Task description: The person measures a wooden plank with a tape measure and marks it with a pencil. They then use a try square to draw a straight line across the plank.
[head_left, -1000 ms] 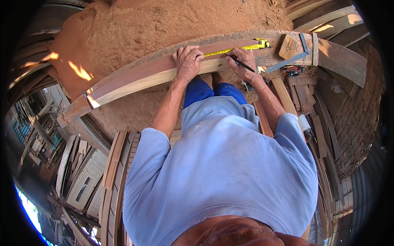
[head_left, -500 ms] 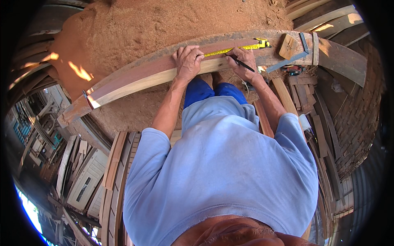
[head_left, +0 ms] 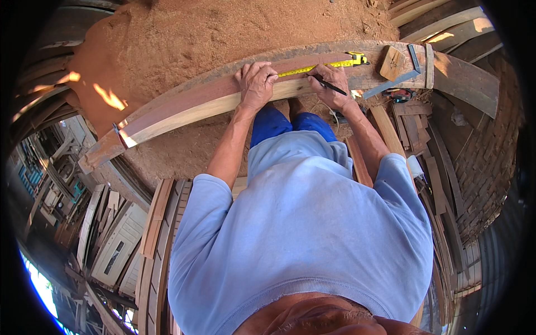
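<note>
A long reddish board with a pale edge (head_left: 184, 111) lies along a workbench, looking curved here. Along its top runs the yellow tape measure (head_left: 297, 71), drawn out from its case. The fingers of my left hand (head_left: 257, 86) are closed at the tape's left end, pressed against the board. My right hand (head_left: 332, 86) grips a slim black pen or pencil (head_left: 332, 87), its tip down at the board's edge beside the tape. Part of the tape runs behind my right hand, where it is hidden.
On the bench's right part lie a wood block (head_left: 392, 62) and a blue-grey metal square (head_left: 393, 81). A power tool (head_left: 399, 95), only partly seen, sits below them. The workbench (head_left: 466, 78) extends right. Planks (head_left: 159, 223) stand at both sides; sawdust (head_left: 167, 33) covers the ground beyond.
Almost nothing differs. The black pen or pencil has tilted very slightly in my right hand; the board, tape and left hand stay in place.
</note>
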`<act>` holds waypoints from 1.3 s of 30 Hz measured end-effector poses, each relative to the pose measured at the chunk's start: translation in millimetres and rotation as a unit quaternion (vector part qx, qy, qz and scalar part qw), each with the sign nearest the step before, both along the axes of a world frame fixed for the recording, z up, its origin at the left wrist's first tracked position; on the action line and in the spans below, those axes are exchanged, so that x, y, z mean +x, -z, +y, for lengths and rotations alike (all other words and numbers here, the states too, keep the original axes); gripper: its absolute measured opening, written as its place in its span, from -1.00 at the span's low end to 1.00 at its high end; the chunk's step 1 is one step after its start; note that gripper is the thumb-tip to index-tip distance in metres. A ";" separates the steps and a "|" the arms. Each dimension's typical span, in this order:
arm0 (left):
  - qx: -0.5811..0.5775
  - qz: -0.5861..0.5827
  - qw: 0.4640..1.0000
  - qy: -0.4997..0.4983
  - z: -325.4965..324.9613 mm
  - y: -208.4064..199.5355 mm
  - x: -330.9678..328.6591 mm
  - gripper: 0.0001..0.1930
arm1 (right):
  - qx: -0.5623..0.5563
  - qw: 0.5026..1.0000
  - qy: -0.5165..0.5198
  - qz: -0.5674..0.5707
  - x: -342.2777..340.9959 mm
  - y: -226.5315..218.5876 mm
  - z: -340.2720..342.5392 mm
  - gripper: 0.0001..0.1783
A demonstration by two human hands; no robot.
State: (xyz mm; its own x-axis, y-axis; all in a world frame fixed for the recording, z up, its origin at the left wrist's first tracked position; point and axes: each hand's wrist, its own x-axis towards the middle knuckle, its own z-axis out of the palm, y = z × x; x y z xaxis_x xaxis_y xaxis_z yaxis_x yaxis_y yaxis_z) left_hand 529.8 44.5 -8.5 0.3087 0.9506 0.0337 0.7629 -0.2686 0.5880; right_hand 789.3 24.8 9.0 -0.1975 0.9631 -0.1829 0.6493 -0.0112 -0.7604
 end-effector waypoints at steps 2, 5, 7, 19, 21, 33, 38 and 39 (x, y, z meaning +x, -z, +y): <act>0.001 -0.001 1.000 0.001 0.1 0.2 0.2 -0.90 | -0.017 0.999 0.018 0.039 1.5 1.1 0.4 -0.79; -0.005 0.000 1.000 -0.002 -0.3 0.5 0.1 -0.91 | -0.073 0.974 0.133 0.168 7.0 -8.8 3.0 -0.76; -0.024 0.005 1.000 -0.007 -1.3 -1.2 0.2 -0.93 | -0.051 0.970 0.175 0.160 15.7 -16.7 9.8 -0.74; -0.031 0.035 0.999 -0.012 -1.0 -4.1 7.0 -0.95 | 0.035 0.978 0.049 -0.202 74.4 -13.5 15.7 -0.67; -0.039 0.022 0.999 -0.014 0.5 -4.6 13.6 -0.95 | 0.040 0.979 0.055 -0.193 78.9 -10.8 15.6 -0.69; -0.025 -0.018 1.000 0.002 5.1 -3.1 43.9 -0.95 | 0.034 0.982 0.070 -0.170 100.3 -3.6 9.2 -0.71; -0.023 -0.020 1.000 -0.001 4.2 -0.1 44.4 -0.95 | 0.029 0.985 0.070 -0.153 101.9 1.9 9.5 -0.69; -0.027 -0.020 0.999 -0.001 4.5 -0.5 44.7 -0.95 | 0.022 0.986 0.072 -0.151 102.1 2.3 9.7 -0.68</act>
